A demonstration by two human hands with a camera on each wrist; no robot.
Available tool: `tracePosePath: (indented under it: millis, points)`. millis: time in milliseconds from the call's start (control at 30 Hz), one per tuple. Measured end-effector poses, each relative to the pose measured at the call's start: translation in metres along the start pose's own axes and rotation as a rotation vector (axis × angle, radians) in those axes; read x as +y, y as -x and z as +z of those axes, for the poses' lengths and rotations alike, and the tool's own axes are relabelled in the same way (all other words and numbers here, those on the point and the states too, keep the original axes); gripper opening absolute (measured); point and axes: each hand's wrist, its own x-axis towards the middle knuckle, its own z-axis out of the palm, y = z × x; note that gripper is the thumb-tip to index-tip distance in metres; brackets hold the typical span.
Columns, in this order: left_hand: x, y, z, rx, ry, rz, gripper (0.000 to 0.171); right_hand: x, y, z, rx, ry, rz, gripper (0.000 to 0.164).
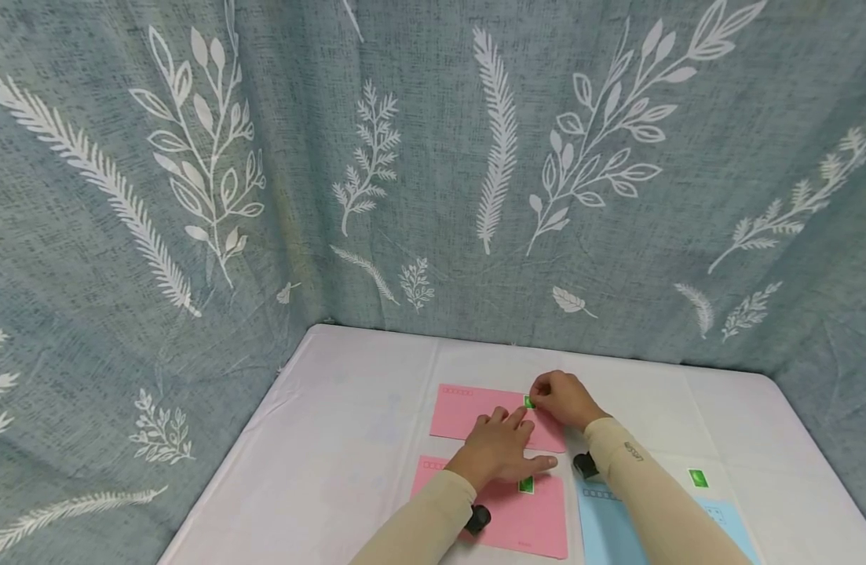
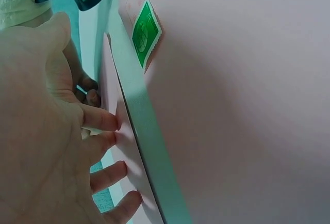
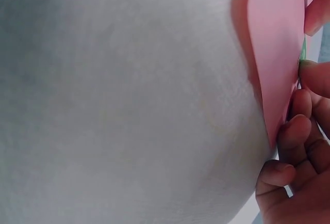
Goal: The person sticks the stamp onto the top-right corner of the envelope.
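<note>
In the head view a pink envelope (image 1: 461, 414) lies farthest back, with a small green stamp (image 1: 528, 402) at its far right corner. My right hand (image 1: 568, 400) pinches at this stamp, its thumb and fingertips bent; the thumb (image 3: 315, 75) meets the green edge in the right wrist view. With fingers spread, my left hand (image 1: 496, 451) rests its fingertips on the same envelope. Below that hand lies a second pink envelope (image 1: 528, 522) bearing another green stamp (image 1: 527, 485), which also shows in the left wrist view.
A light blue envelope (image 1: 609, 526) lies at the front right, partly under the right forearm. Just beyond its far edge, a loose green stamp (image 1: 698, 477) sits on the white tablecloth (image 1: 362, 424). A grey-blue leaf-patterned curtain (image 1: 433, 157) surrounds the table's back and sides.
</note>
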Motion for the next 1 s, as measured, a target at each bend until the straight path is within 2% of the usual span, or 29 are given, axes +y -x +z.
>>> tracePosePath:
  millis: [600,800,1000]
  points:
    - [-0.0006,0.0011,-0.0027,-0.019,0.010,-0.001,0.086,-0.0012,0.0006,0.0022,0.004,0.036,0.010,0.009]
    - [0.0000,0.0055,-0.0009,-0.001,0.017,0.011,0.084,0.0006,0.0015,0.0035,0.010,0.037,0.008,0.009]
    - [0.0000,0.0079,0.0027,-0.011,0.050,-0.016,0.086,0.0024,0.0012,0.0040,0.006,0.027,0.007,0.009]
